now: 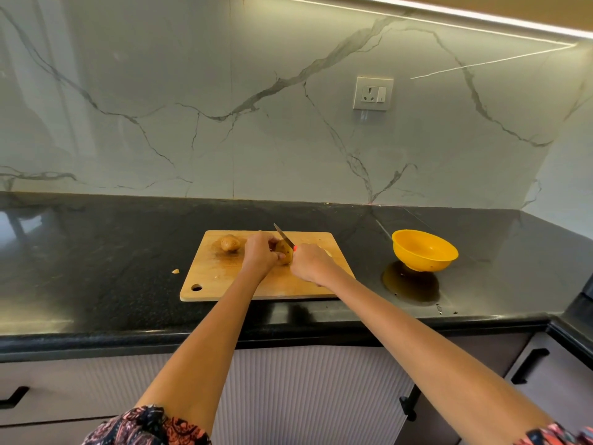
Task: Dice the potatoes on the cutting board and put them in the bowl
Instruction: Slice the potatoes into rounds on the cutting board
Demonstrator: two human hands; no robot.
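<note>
Kitchen corner, glossy black speckled stone countertop [96, 258] across mid frame, grey-veined white marble backsplash [224, 107] behind it filling the upper half. White square wall socket [373, 93] upper centre-right. Bright LED strip [449, 14] runs along the top right edge. Ribbed pale cabinet fronts [305, 396] below the counter, black bar handles at lower left and lower right.

Rectangular wooden cutting board [224, 277] with rounded corners lies flat at frame centre, oval hanging hole in its lower left corner. Whole brown-skinned potato [229, 243], oval, sits on the board's upper left area, untouched. Second potato [285, 250] at board centre, between the two hands. Left hand [260, 253] curls over it, fingers and thumb pinching the potato to steady it. Right hand [309, 263] closed in a fist round the handle of a knife [284, 236]; only a bit of red handle shows at the knuckles. Thin steel blade points toward the upper left, resting on top of the held potato. Can't tell how deep it has cut.

Round yellow plastic bowl [424, 250], smooth, sits on the counter right of the board, well apart from it, reflection visible in the stone beneath. Small pale scrap [175, 271] on the counter just left of the board. Patterned dark-and-coral sleeves at the bottom edge.
</note>
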